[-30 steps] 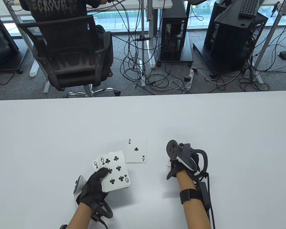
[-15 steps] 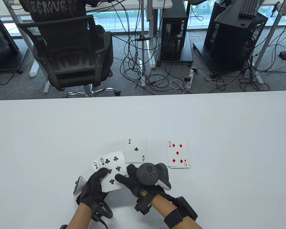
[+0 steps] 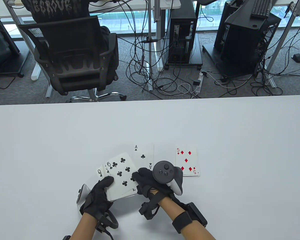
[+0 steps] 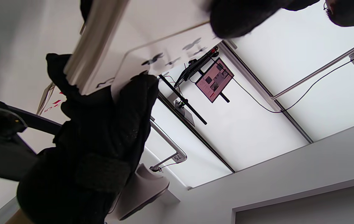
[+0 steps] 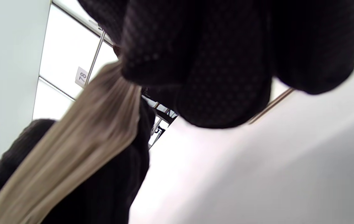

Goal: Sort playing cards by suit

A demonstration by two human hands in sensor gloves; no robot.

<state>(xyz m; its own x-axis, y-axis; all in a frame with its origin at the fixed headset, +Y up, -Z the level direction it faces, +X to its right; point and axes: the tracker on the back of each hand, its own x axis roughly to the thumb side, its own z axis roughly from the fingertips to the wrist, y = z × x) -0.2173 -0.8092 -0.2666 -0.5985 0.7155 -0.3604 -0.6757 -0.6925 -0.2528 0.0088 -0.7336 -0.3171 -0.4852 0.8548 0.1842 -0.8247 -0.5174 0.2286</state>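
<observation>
My left hand (image 3: 101, 193) grips the deck (image 3: 120, 193) face up near the table's front edge, thumb on top. The top card, the six of clubs (image 3: 121, 171), sits skewed off the deck, and my right hand (image 3: 140, 178) pinches its right corner. A queen of clubs (image 3: 100, 172) peeks out at the deck's left. The ace of clubs pile (image 3: 143, 156) lies just beyond my right hand, with the five of diamonds pile (image 3: 186, 161) to its right. The left wrist view shows the deck's edge (image 4: 96, 40) above my thumb (image 4: 133, 102). The right wrist view is blurred, showing my fingers (image 5: 211, 62) by the deck's edge (image 5: 96, 130).
The white table (image 3: 215, 130) stretches wide beyond and beside the cards. Past its far edge stand an office chair (image 3: 72, 57) with a seated person, computer towers (image 3: 182, 37) and floor cables.
My right hand left the five of diamonds pile, crossed left to the deck and took the six of clubs, which has slid up and turned. My left hand stayed put.
</observation>
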